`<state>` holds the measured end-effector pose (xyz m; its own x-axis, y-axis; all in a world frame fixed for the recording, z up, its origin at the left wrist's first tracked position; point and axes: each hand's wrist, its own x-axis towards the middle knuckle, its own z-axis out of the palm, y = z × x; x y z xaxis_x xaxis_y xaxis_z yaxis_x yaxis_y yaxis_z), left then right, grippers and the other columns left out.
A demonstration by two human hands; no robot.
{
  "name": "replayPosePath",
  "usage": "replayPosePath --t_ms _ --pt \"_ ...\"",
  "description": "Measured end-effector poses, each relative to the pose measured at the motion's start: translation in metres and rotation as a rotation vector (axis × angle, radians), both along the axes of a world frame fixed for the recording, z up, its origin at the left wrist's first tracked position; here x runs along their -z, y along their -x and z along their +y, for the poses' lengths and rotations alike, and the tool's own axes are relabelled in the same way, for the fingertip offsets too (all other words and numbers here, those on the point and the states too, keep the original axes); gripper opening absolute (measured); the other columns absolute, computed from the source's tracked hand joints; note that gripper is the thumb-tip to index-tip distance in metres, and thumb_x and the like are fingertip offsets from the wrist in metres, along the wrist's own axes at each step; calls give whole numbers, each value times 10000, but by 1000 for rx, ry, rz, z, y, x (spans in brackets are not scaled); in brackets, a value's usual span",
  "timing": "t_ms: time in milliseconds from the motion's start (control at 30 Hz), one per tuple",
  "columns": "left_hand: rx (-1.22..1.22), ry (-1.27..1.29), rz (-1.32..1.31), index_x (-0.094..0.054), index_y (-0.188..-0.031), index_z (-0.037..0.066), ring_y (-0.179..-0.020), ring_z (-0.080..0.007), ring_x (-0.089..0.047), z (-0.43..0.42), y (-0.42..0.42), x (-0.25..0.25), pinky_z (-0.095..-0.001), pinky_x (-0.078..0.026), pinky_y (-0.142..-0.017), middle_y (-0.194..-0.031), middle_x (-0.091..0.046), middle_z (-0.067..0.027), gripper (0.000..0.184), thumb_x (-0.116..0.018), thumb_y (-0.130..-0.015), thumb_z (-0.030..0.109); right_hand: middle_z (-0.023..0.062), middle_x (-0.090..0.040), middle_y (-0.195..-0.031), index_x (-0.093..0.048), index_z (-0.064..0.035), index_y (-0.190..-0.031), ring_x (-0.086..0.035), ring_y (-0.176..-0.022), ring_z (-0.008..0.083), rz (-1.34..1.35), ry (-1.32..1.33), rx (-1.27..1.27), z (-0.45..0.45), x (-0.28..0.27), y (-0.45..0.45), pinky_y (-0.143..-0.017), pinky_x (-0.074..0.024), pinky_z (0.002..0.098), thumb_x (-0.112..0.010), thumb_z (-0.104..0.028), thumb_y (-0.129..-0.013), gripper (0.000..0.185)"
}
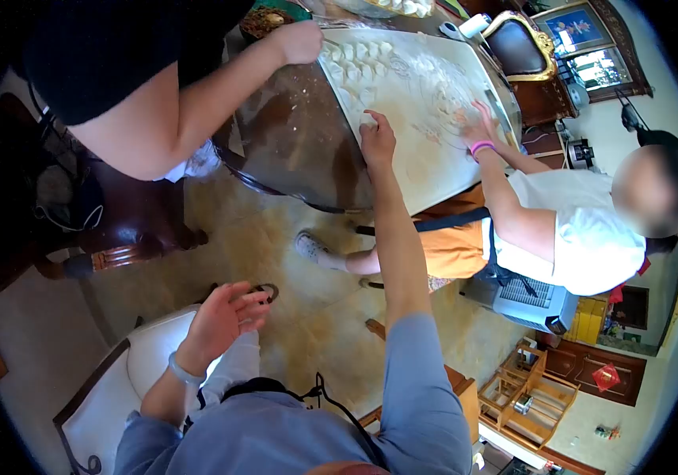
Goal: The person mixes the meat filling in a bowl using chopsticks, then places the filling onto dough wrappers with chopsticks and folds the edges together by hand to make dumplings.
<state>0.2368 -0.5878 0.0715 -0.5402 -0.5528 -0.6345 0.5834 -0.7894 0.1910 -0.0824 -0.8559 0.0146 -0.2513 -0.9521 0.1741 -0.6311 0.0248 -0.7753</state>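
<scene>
My right hand reaches out over the near-left edge of a large white floured board. Its thumb and fingers are closed around a small pale dumpling, partly hidden by the fingers. Just beyond, rows of white dumplings lie on the board. My left hand, with a pale bangle on the wrist, hangs in the air above my lap. Its fingers are apart and nothing is in it.
At the right a co-worker's hands are over the board. Another person's hand is at its upper left corner, near a bowl of filling. The dark tabletop borders the board. A white chair stands at my left.
</scene>
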Motion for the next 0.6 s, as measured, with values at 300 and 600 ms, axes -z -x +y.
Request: replayPosePath --t_ms 300,600 --pt "-82 -114 23 -508 -1140 55 -1022 -262 -545 1 5 15 -374 -449 -837 -1148 -552 -157 382 -387 -930 350 174 -579 -962 -539 -21 -1085 -548 -899 336 336 310 -41 -27 23 -3 -793 -437 419 -568 -75 -764 327" --pt "1 -76 32 -488 -1155 65 -1007 -241 -553 -1 22 3 -361 -454 -828 -1152 -547 -152 384 -357 -936 352 161 -599 -976 -584 -17 -1032 -593 -852 280 253 225 297 55 -8 80 -729 -483 371 -539 -99 -816 235"
